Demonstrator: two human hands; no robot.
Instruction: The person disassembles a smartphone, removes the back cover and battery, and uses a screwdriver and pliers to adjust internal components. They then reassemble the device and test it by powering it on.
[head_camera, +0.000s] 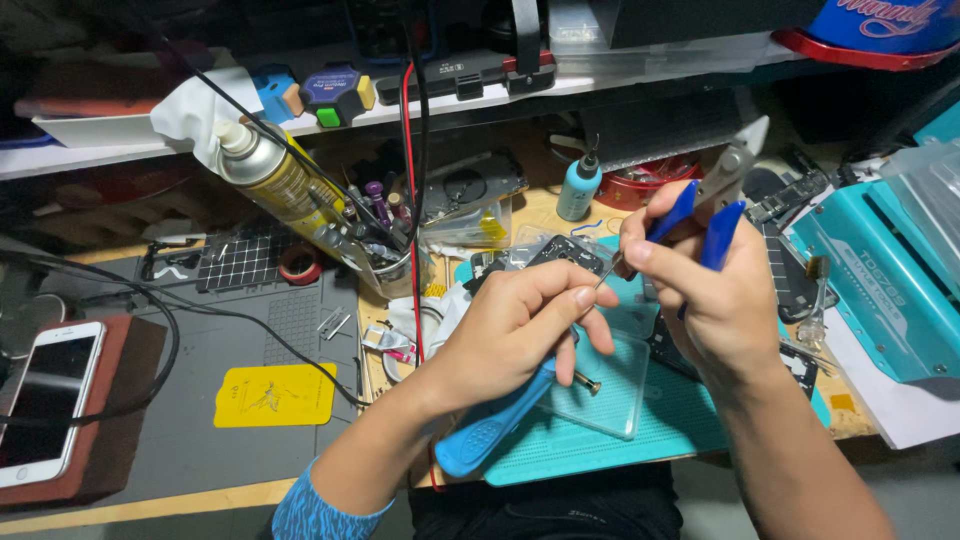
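- The left hand (520, 325) is clenched around a blue-handled screwdriver (495, 425), handle running down toward the near edge of the bench, metal tip poking out to the right below the palm.
- Thumb and forefinger of that same hand pinch something thin and metallic at their tips; it is too small to tell what.
- The right hand (705, 290) has its grip closed on the blue handles of a pair of cutting pliers (712, 205), the grey jaws pointing up and far-right.
- The two hands meet over the teal work mat (690, 415), fingertips almost touching above it.
- A clear plastic case (605, 385) lies flat on the mat just below the hands.
- Dark phone parts (560, 252) sit just beyond the left hand, on the far side of the mat.
- Further back stands a small teal bottle with a needle nozzle (578, 188).
- To the left, a spray can (272, 180) leans tilted over a cup crowded with tools.
- The grey silicone mat (190, 400) on the left of the bench carries a yellow card (272, 395).
- At far left a white phone (45, 400) rests screen up on a brown block, black cables trailing across it.
- On the right sits a teal machine (880, 290).
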